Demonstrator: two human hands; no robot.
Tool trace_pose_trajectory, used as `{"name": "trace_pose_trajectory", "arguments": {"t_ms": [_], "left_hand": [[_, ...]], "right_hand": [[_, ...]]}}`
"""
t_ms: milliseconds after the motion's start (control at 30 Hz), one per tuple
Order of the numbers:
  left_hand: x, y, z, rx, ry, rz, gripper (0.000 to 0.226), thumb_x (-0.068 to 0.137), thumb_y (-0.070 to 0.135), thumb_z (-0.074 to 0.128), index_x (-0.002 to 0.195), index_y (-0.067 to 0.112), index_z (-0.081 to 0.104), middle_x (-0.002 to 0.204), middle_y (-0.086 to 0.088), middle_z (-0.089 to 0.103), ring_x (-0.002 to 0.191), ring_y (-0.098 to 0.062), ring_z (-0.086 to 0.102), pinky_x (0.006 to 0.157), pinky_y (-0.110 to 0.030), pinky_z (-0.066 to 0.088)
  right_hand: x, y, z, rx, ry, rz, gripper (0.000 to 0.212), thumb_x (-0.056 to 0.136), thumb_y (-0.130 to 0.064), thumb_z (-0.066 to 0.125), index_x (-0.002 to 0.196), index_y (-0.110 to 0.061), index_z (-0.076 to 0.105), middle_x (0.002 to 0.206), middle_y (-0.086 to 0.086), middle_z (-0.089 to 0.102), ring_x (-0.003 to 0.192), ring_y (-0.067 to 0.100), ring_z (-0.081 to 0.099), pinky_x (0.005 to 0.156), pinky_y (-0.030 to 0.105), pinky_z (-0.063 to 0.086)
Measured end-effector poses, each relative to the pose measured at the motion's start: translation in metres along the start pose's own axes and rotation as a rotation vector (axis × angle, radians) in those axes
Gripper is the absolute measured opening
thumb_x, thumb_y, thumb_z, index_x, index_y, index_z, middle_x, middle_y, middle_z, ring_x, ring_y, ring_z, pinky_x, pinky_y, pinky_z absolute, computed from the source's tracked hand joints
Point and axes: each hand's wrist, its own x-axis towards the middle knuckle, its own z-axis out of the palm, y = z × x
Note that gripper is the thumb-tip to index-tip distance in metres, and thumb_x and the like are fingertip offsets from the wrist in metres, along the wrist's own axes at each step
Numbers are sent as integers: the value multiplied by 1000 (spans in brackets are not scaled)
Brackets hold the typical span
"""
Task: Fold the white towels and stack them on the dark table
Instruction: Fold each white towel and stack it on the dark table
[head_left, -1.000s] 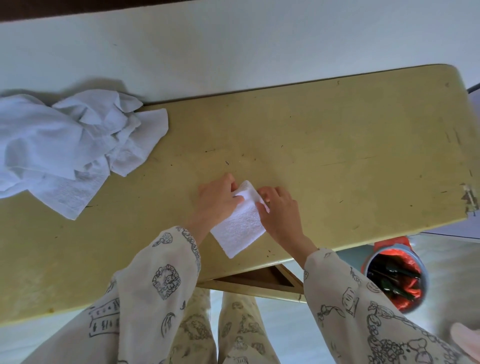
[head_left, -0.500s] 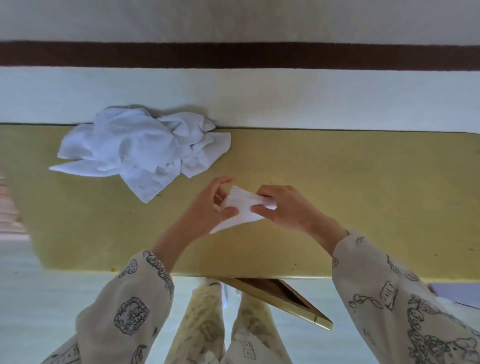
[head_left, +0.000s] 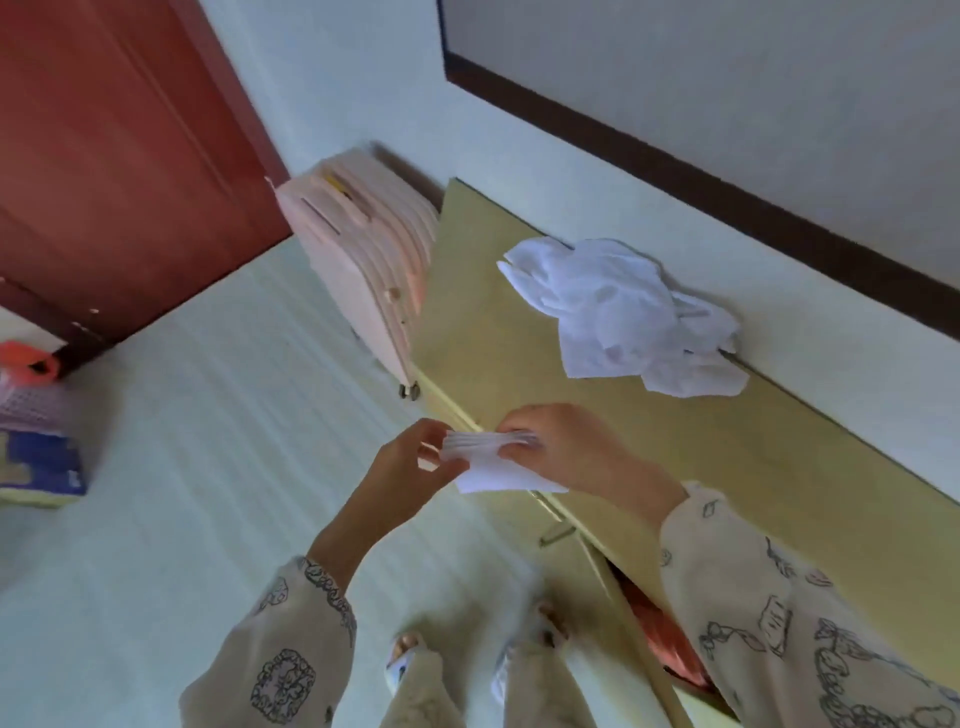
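Observation:
A small folded white towel (head_left: 493, 465) is held in the air between both hands, off the left end of the yellow table (head_left: 727, 447). My left hand (head_left: 410, 467) pinches its left edge and my right hand (head_left: 561, 449) grips its right side. A crumpled pile of white towels (head_left: 623, 312) lies on the yellow table against the wall. No dark table is in view.
A pink folded rack (head_left: 363, 249) leans by the table's left end. A red-brown door (head_left: 114, 156) stands at the far left. A purple basket and a blue box (head_left: 36, 441) sit on the pale floor at the left edge.
The view has swung left and tilted. Both hands have lifted the folded towel off the yellow table and carried it left past the table's end.

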Motion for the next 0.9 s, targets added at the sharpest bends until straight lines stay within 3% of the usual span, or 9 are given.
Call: {"name": "trace_pose_trajectory", "arguments": {"t_ms": [167, 233, 367, 500, 667, 833, 900], "left_hand": [[-89, -60, -97, -192, 281, -62, 23, 82, 19, 68, 97, 31, 55, 95, 9, 63, 77, 2, 60, 72, -14, 49], [-131, -85, -134, -236, 389, -72, 20, 83, 20, 66, 101, 26, 58, 96, 6, 65, 83, -5, 62, 74, -17, 49], [-227, -148, -200, -262, 556, -114, 18, 86, 21, 63, 103, 25, 60, 99, 7, 64, 88, -7, 62, 75, -13, 48], [-324, -214, -249, -263, 730, -209, 15, 87, 15, 61, 99, 24, 61, 95, 5, 64, 86, -10, 62, 72, -9, 47], [-407, -280, -299, -263, 912, -341, 15, 88, 11, 59, 92, 25, 60, 88, 5, 64, 81, -11, 62, 69, -8, 46], [-443, -339, -354, -272, 979, -435, 17, 89, 11, 57, 94, 27, 59, 93, 1, 65, 88, -20, 65, 81, -30, 51], [-450, -366, -384, -284, 995, -465, 18, 90, 10, 56, 94, 27, 58, 94, 0, 65, 89, -22, 65, 80, -32, 51]], "right_hand": [[38, -117, 41, -43, -65, -188, 14, 84, -29, 59, 94, -23, 67, 88, -2, 68, 82, 19, 60, 73, 31, 47], [49, -168, 60, -55, -77, -250, 12, 84, -28, 59, 93, -23, 65, 84, -4, 66, 79, 18, 59, 73, 31, 45], [66, -277, 122, -58, -92, -391, 8, 84, -22, 57, 88, -22, 64, 77, -7, 61, 76, 20, 57, 73, 36, 46], [74, -376, 194, -3, -140, -463, 8, 82, -22, 56, 83, -18, 63, 74, 3, 62, 74, 27, 56, 69, 39, 47], [88, -477, 258, 25, -232, -568, 7, 84, -26, 58, 80, -22, 63, 71, 1, 61, 70, 24, 53, 64, 35, 44], [130, -561, 314, -3, -286, -669, 10, 84, -26, 61, 85, -17, 66, 74, -1, 63, 72, 22, 55, 68, 35, 44], [154, -595, 339, -6, -305, -695, 10, 85, -27, 61, 86, -18, 66, 75, -4, 63, 73, 20, 56, 69, 34, 44]]}}
